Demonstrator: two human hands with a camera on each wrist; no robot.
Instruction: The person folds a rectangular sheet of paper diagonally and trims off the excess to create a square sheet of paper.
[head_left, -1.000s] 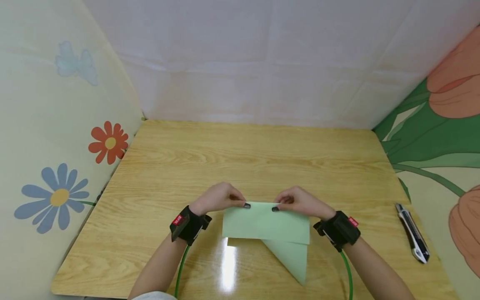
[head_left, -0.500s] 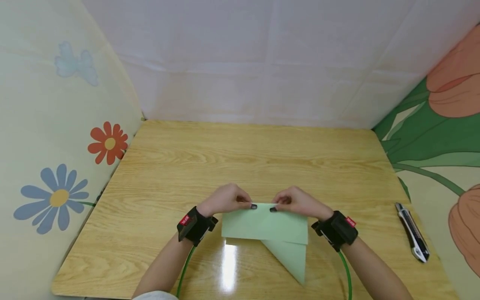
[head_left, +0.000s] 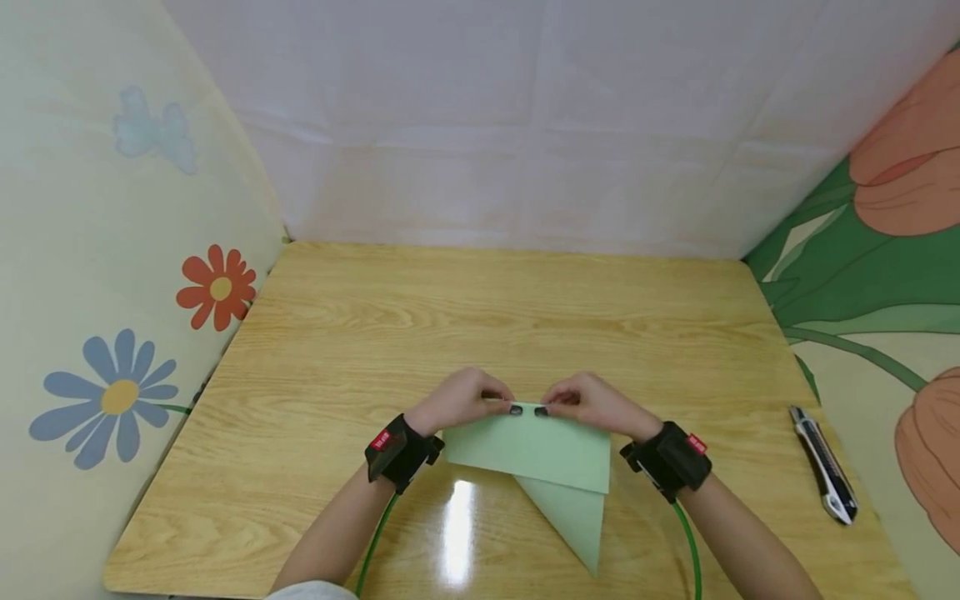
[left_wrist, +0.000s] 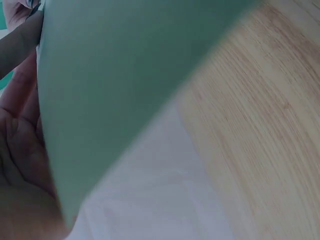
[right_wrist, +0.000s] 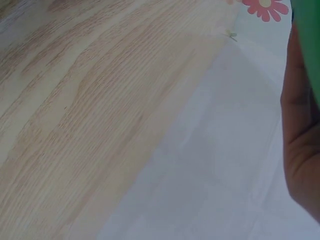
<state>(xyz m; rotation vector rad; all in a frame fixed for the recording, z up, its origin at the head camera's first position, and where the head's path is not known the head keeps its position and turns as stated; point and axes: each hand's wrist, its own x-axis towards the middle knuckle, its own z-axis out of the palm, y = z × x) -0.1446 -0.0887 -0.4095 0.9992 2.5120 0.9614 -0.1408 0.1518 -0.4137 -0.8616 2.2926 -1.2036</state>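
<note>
A sheet of light green paper (head_left: 540, 450), folded over along its top edge, hangs between both hands above the near part of the table. Below its front layer a triangular flap (head_left: 570, 512) points down to the right. The left hand (head_left: 465, 400) pinches the top edge, thumb in front and fingers behind. Close beside it, the right hand (head_left: 592, 404) pinches the same edge, the two thumb tips nearly meeting at the middle. In the left wrist view the green paper (left_wrist: 115, 90) covers much of the palm. Only a strip of paper (right_wrist: 309, 45) shows in the right wrist view.
A utility knife (head_left: 825, 467) lies near the right edge of the wooden table (head_left: 510, 308). A pale cloth backdrop (head_left: 480, 125) stands behind, with flower-printed panels at left and right. Each wrist wears a black camera band with a green cable.
The left hand has slid right along the top edge, toward the right hand. The paper has shifted slightly left and tilted, its lower right side dropping a little.
</note>
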